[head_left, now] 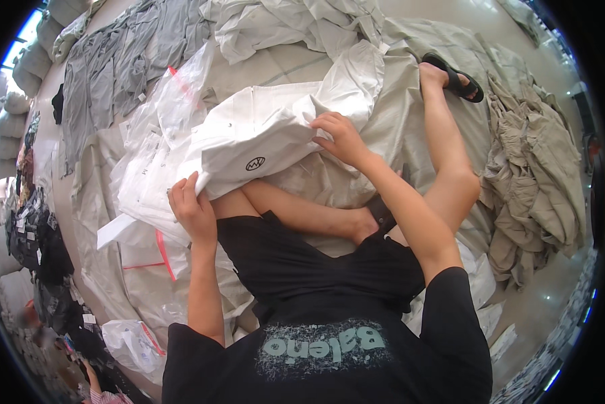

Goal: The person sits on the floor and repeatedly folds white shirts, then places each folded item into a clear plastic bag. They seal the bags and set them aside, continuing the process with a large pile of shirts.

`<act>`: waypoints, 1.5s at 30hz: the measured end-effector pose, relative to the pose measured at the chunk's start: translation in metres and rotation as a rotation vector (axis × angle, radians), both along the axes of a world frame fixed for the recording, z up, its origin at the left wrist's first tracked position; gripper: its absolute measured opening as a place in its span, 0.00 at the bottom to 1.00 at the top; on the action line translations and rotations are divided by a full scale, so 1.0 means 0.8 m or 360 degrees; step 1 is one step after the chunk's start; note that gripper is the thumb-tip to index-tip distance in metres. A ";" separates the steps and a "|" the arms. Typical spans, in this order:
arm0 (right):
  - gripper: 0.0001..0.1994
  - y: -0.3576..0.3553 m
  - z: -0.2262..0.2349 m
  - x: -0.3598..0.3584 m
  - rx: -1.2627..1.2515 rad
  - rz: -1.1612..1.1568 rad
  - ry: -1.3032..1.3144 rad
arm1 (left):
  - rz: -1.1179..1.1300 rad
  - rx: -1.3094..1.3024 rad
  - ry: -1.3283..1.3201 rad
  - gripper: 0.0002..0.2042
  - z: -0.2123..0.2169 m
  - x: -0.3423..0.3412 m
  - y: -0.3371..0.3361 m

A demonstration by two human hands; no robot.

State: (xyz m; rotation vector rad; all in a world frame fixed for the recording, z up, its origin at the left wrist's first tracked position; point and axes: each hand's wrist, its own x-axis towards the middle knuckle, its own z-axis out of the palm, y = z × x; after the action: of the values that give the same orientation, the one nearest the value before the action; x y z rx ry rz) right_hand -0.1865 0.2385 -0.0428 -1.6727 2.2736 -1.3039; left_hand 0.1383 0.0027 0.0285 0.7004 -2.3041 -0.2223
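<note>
A white garment with a small round black emblem is spread across my lap and the cloth before me. One part of it stretches away to the far right. My left hand is closed on its near left edge. Farther right, my right hand pinches a raised fold of the same garment between thumb and fingers. Just beyond my left hand lie folded white garments, partly under clear plastic. A white strip sticks out beside them.
Grey garments and white ones lie at the far side. A beige pile is at right. Clear bags with red strips lie at left, near dark clothing. Stuffed sacks line the far left; another person's arm shows lower left.
</note>
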 end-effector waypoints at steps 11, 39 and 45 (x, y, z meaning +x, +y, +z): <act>0.17 0.009 0.335 -0.095 -0.0841 0.0085 -0.0223 | 0.0005 -0.0575 0.0518 0.08 0.215 -0.063 -0.139; 0.34 -0.006 0.048 -0.206 0.0382 -0.0809 0.1039 | -0.0475 0.0303 -0.1103 0.21 -0.003 -0.312 -0.189; 0.32 0.075 -0.121 -0.189 0.0925 -0.1039 0.0572 | 0.0071 0.0891 -0.1384 0.39 -0.184 -0.182 -0.181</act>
State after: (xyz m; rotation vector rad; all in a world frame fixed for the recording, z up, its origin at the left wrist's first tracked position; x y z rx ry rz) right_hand -0.3375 0.2988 -0.1398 -1.0599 3.1438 -0.2697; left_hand -0.0074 -0.1420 -0.1184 1.3240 -3.0713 -0.6642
